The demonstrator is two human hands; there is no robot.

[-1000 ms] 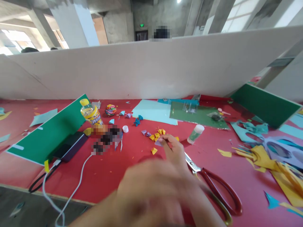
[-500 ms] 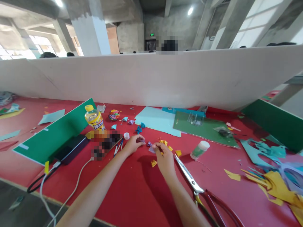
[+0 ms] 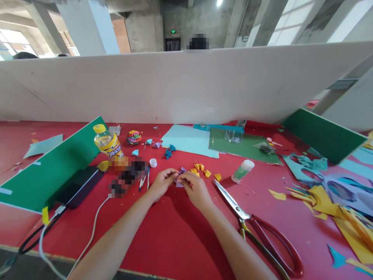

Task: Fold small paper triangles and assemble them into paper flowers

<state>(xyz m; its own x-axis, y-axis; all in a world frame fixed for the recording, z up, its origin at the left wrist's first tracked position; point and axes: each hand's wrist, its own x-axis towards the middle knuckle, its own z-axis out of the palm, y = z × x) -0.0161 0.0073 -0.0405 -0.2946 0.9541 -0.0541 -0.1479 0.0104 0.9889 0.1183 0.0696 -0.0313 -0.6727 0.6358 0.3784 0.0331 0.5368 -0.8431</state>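
My left hand point(image 3: 162, 184) and my right hand point(image 3: 196, 189) meet over the middle of the red table, fingertips almost touching. Both are closed in a pinch on a small piece of purple paper point(image 3: 178, 184), partly hidden by the fingers. Just behind the fingertips shows a folded purple paper piece point(image 3: 182, 170); whether it is joined to the pinched one I cannot tell. Several folded yellow paper pieces point(image 3: 207, 173) lie right of my hands. Blue folded pieces point(image 3: 168, 154) sit behind them. A white bottle cap point(image 3: 153, 162) rests behind my left hand.
Large red-handled scissors point(image 3: 240, 213) lie right of my right forearm, near an upright glue stick point(image 3: 243, 171). Paper scraps point(image 3: 326, 200) spread at far right. On the left stand a yellow-capped bottle point(image 3: 107, 142) and a power bank point(image 3: 78, 186) with cables. A white partition point(image 3: 186, 85) closes the back.
My hands have come together; before, they were apart, each with purple paper at its fingertips. My right hand moved left, away from the yellow pieces. The camera view has shifted slightly.
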